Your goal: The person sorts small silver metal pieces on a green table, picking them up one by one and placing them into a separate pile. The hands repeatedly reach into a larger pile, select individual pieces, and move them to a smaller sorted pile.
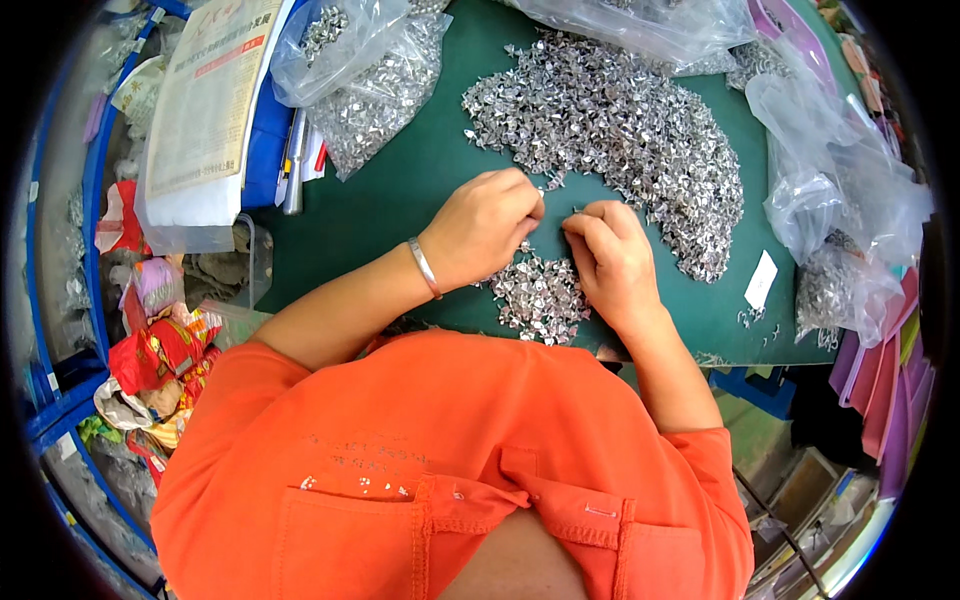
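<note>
Over the green table, my left hand (484, 228), with a silver bangle (424, 268) on its wrist, is closed with curled fingers pinched together. Facing it across a narrow gap, my right hand (612, 262) is also closed, thumb against fingers. Whatever sits in either pinch is too small or too hidden to make out. Just below and between the hands lies a small pile of small bent silver metal pieces (542, 300). Beyond them spreads a much larger heap of similar metal pieces (640, 135), with a few strays near my fingertips.
Clear plastic bags of metal pieces (385, 95) stand at the far left, beside a blue bin (268, 140) and printed sheets (205, 100). More plastic bags (830, 170) line the right side, near a white paper slip (761, 280). Red wrappers (165, 355) fill the lower left.
</note>
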`<state>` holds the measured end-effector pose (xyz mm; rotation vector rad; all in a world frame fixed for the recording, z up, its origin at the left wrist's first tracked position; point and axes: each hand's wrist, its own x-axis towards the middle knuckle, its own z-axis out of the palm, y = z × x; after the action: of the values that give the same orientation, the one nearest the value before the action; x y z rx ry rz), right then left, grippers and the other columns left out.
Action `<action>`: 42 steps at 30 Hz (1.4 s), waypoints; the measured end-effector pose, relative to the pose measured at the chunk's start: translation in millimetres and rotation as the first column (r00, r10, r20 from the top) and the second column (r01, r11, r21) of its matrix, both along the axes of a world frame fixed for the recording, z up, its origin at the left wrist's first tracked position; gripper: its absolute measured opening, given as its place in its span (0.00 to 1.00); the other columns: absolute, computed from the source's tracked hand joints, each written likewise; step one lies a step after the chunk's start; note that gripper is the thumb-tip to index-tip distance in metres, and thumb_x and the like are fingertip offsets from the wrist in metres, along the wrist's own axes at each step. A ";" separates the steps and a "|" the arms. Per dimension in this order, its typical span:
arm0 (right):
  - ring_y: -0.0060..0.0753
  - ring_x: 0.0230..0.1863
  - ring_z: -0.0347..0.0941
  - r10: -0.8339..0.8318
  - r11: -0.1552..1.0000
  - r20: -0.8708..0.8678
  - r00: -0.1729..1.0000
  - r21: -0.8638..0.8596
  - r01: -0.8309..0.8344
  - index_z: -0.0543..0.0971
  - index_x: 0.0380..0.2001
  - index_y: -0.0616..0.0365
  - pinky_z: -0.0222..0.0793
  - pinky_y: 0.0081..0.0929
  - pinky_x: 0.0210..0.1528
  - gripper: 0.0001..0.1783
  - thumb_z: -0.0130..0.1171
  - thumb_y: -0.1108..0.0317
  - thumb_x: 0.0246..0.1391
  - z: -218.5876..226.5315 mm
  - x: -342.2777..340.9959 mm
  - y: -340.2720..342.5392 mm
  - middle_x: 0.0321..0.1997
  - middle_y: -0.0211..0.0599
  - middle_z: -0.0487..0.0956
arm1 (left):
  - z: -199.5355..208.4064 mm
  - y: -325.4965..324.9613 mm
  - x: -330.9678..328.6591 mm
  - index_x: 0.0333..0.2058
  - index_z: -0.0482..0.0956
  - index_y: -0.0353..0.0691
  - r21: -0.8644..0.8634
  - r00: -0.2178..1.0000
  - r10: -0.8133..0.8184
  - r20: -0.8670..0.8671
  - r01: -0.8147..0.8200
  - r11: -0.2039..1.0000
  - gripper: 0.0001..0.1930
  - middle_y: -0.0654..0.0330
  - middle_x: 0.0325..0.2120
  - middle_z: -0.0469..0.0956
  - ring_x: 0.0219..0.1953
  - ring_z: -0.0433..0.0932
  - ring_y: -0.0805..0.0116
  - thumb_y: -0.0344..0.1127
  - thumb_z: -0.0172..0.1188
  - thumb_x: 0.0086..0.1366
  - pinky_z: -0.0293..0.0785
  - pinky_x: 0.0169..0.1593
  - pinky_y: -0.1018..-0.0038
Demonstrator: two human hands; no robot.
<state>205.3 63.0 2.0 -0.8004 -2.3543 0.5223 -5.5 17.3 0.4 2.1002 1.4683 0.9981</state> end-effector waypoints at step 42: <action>0.45 0.38 0.76 0.022 0.992 -0.029 0.999 -0.121 -0.026 0.83 0.36 0.59 0.72 0.38 0.41 0.08 0.66 0.76 0.50 5.6 11.5 4.6 0.35 0.38 0.79 | 1.4 5.3 0.4 0.34 0.81 0.35 -0.044 0.999 0.031 -0.022 -0.032 0.999 0.04 0.51 0.29 0.79 0.33 0.80 0.51 0.28 0.63 0.62 0.77 0.38 0.63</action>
<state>216.9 67.6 7.6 -0.8150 -2.3270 0.6882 -5.0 22.5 1.8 2.0688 1.5246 0.9488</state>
